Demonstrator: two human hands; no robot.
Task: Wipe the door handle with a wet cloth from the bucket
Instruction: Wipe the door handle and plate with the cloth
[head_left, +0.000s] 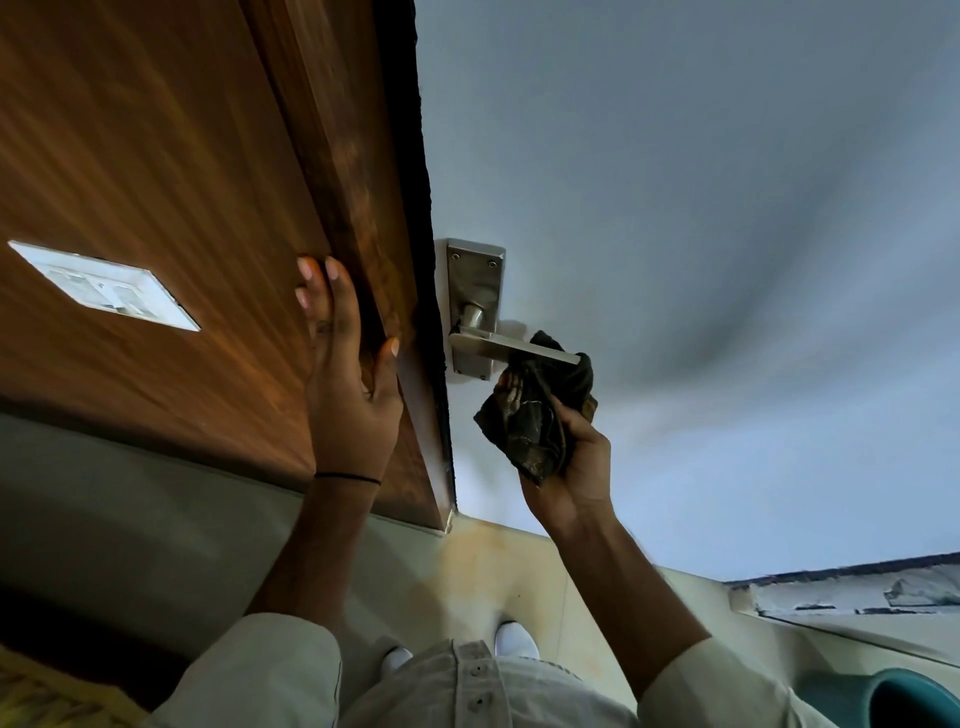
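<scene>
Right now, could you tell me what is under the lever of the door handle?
A dark cloth, bunched in the right hand, presses up against the lever from below and wraps behind its free end. The lever's underside there is covered, so its condition cannot be seen.

Person wears a pale off-white shirt (467, 686), fine woven texture, button placket down the front with small round pale buttons (478, 702). Both sleeves (270, 670) rolled or pushed up, forearms bare. Thin black band (347, 476) around the left wrist. Left hand (348, 374) and right hand (571, 467) bare, no gloves. White shoes (514, 640) below.
</scene>
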